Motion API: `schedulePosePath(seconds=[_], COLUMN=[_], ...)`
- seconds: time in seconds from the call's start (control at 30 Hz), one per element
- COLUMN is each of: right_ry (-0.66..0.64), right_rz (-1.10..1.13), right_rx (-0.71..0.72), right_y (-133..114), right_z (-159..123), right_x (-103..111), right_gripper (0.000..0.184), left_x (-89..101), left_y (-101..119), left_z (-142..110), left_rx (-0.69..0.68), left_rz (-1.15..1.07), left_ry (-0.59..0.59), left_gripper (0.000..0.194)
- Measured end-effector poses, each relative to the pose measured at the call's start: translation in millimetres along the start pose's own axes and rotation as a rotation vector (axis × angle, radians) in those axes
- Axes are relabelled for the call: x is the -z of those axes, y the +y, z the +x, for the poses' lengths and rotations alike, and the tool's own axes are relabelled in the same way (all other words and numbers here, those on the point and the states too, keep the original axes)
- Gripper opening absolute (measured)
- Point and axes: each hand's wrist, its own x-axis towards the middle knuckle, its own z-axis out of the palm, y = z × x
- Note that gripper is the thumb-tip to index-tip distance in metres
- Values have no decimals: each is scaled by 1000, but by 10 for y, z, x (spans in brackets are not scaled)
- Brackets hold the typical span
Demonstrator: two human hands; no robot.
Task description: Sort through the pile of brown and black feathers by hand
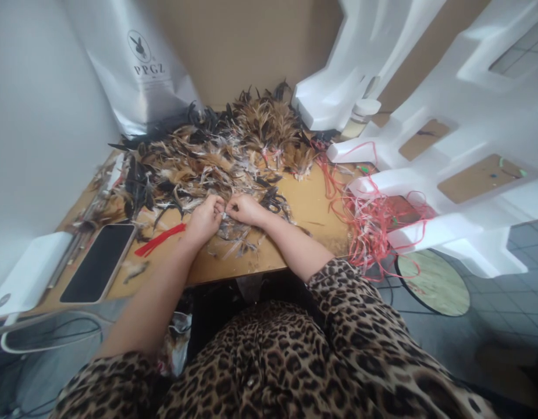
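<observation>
My left hand (206, 218) and my right hand (245, 209) meet near the front of the wooden table, both with fingers pinched. A small whitish bit (224, 215) shows between the fingertips; it is too small to name. Just beyond my hands spreads a heap of brown, black and white feathers (194, 166). Loose grey feathers (240, 235) lie below my fingers. To the right of my right hand is a dark looped thing (275, 202), perhaps scissors handles. Near my left wrist, a bundle of red strips (159, 240) lies on the table (303, 198).
A phone (98, 263) and a white power bank (31, 273) with a cable lie at the left. Tangled pink strings (369, 227) hang over white foam pieces (426, 174) at the right. Behind are a silver bag (142, 87), a lidded jar (360, 119) and bunched feathers (269, 119).
</observation>
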Motion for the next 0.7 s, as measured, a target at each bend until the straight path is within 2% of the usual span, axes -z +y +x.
schedulePosePath(seconds=[0.27,0.5,0.7], right_ry=[-15,33,-13], right_rz=[-16,28,53], right_rx=[18,-59,-57], right_y=[8,-38,-34], right_z=[2,-11,4], right_x=[-9,30,51], right_gripper=[16,23,23], left_x=[-22,-53,-74], left_y=[29,20,-1], left_z=[2,-41,-56], left_rx=[26,4,28], left_rz=[192,154,17], left_ry=[72,165,191], left_gripper=[25,20,22])
